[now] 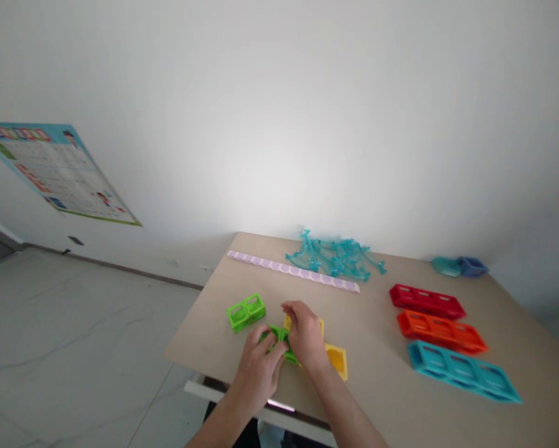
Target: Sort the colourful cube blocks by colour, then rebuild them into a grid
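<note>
The fingers of the left hand (258, 367) and the right hand (307, 339) are curled together and closed on a green piece (279, 339), which sits pinched between the two sets of fingertips, mostly covered by them, low over the table (214, 323). Directly under and behind the right fingers lies a yellow piece (337, 359), touching the green one and partly hidden by the right palm. Just beyond the left fingertips, apart from them, stands a green double cube (246, 311). Farther out from the fingers runs a lilac strip (293, 270), and past it lies a tangle of clear teal parts (337, 258). Well off to the right of the right hand lie a red frame (427, 302), an orange frame (440, 331) and a teal frame (463, 370), side by side.
</note>
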Demonstrator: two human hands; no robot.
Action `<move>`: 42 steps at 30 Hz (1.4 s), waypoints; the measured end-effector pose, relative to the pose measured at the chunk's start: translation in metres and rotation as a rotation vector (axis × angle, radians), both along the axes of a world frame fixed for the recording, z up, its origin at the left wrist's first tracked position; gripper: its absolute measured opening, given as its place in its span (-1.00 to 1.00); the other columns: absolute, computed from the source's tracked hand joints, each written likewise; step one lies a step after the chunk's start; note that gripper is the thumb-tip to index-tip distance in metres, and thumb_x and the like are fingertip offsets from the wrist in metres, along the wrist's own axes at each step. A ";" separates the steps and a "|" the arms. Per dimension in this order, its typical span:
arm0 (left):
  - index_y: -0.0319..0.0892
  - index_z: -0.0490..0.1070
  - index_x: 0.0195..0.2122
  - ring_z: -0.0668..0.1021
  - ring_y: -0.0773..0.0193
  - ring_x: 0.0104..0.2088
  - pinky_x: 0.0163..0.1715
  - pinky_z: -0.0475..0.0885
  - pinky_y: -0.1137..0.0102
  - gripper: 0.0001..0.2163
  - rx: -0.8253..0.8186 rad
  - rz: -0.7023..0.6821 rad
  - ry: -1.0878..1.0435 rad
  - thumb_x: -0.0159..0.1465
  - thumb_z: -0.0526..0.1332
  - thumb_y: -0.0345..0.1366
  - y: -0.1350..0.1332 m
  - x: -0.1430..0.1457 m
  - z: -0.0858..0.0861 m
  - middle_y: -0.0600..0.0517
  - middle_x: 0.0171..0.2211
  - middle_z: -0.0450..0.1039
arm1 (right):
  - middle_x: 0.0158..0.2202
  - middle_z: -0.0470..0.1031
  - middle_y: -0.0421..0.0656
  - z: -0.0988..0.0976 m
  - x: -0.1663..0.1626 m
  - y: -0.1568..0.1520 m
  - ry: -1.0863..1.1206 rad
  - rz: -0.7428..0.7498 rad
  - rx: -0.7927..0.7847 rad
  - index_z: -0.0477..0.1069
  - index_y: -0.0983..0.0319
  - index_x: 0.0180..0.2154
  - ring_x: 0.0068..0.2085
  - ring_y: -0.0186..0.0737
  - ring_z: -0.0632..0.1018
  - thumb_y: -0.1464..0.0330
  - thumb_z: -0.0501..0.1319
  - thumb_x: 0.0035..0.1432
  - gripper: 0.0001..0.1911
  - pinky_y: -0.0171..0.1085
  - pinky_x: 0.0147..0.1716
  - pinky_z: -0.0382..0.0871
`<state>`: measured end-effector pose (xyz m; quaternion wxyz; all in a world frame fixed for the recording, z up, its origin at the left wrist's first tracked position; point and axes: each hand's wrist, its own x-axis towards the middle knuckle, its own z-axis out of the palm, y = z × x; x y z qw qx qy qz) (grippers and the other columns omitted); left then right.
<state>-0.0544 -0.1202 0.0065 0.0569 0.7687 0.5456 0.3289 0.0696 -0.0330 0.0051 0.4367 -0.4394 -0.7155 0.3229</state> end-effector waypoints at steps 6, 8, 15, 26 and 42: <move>-0.15 0.44 -0.35 0.44 0.10 -0.18 -0.16 0.42 0.23 -0.82 -0.102 -0.139 -0.327 0.30 0.07 -0.46 0.004 -0.024 -0.012 -0.05 -0.39 0.38 | -0.29 0.55 -0.09 0.001 0.005 0.003 -0.029 -0.004 0.024 0.49 0.20 -0.24 -0.22 -0.14 0.55 0.62 0.00 0.00 -0.60 -0.16 -0.16 0.46; -0.17 0.44 -0.36 0.48 0.14 -0.26 -0.20 0.44 0.25 -0.90 -0.191 -0.047 -0.586 0.29 0.17 -0.33 0.002 -0.033 -0.010 -0.04 -0.40 0.41 | -0.29 0.55 -0.09 0.004 0.007 0.005 -0.034 -0.011 0.021 0.48 0.20 -0.23 -0.22 -0.14 0.55 0.60 0.00 0.04 -0.62 -0.16 -0.16 0.45; -0.07 0.34 0.04 0.57 0.05 -0.08 -0.11 0.48 0.12 -0.62 -0.465 -0.021 -1.584 0.22 0.28 -0.13 0.000 -0.029 0.024 -0.10 -0.05 0.49 | -0.13 0.52 -0.09 0.029 0.016 -0.008 -0.105 0.264 0.064 0.42 0.18 -0.02 -0.10 -0.07 0.49 0.56 0.15 -0.05 -0.50 -0.08 -0.05 0.35; -0.09 0.30 0.07 0.55 0.09 -0.05 -0.04 0.47 0.16 -0.68 -0.237 0.159 -0.982 0.30 0.18 -0.18 0.008 -0.027 0.014 -0.14 -0.04 0.48 | -0.15 0.53 -0.12 0.034 0.015 -0.012 -0.036 0.193 -0.163 0.34 0.18 -0.05 -0.16 -0.09 0.52 0.25 0.29 0.10 -0.63 -0.14 -0.14 0.36; -0.15 0.34 0.09 0.58 0.16 -0.16 -0.23 0.52 0.29 -0.55 -0.334 0.325 -1.141 0.25 0.22 -0.03 0.043 -0.050 0.001 -0.12 -0.02 0.48 | -0.29 0.54 -0.18 0.029 0.017 -0.008 0.265 0.132 -0.309 0.25 0.18 -0.03 -0.30 -0.19 0.56 0.17 0.23 0.18 -0.62 -0.26 -0.33 0.47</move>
